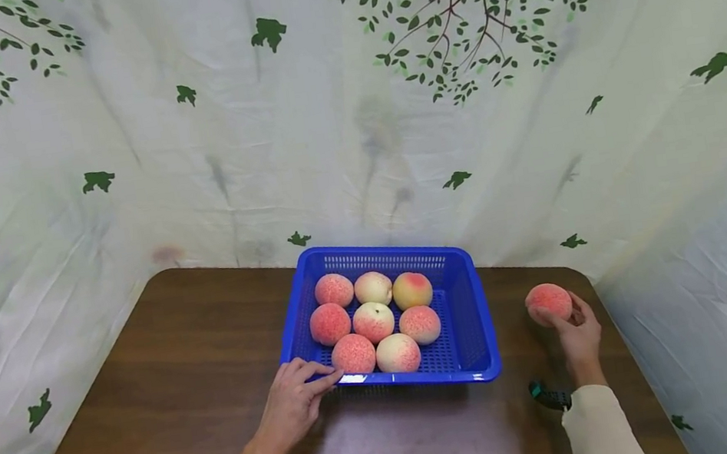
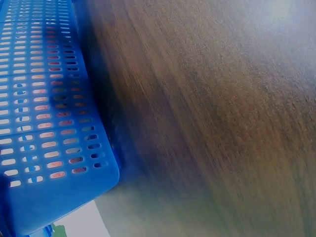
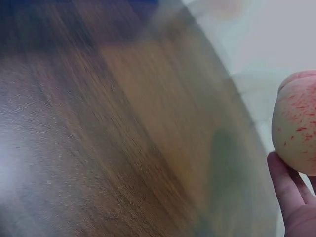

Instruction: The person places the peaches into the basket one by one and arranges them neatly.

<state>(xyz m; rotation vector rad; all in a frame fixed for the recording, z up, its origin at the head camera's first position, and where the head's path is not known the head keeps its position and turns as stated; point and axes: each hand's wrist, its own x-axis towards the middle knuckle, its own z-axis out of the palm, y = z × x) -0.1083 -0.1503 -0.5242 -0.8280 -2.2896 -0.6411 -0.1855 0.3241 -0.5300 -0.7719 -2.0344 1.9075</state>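
Observation:
A blue plastic basket (image 1: 465, 306) with slotted walls stands on the table and holds several peaches, among them a pale one (image 1: 398, 353) and a red one (image 1: 331, 324). My left hand (image 1: 296, 401) is at its near left corner, thumb and fingers pinching the rim. The left wrist view shows the basket's slotted side (image 2: 59, 192) with peaches behind it; the hand itself is out of that view. To the right of the basket, my right hand (image 1: 577, 333) holds a single peach (image 1: 549, 303). In the right wrist view, fingers (image 3: 286, 190) support this peach (image 3: 298, 123) from below.
The brown wooden table (image 1: 212, 341) reaches back to a pale cloth backdrop (image 1: 324, 147) printed with leaves and branches. Dark straps with small devices are on both wrists, the right one (image 1: 549, 395) showing a green part.

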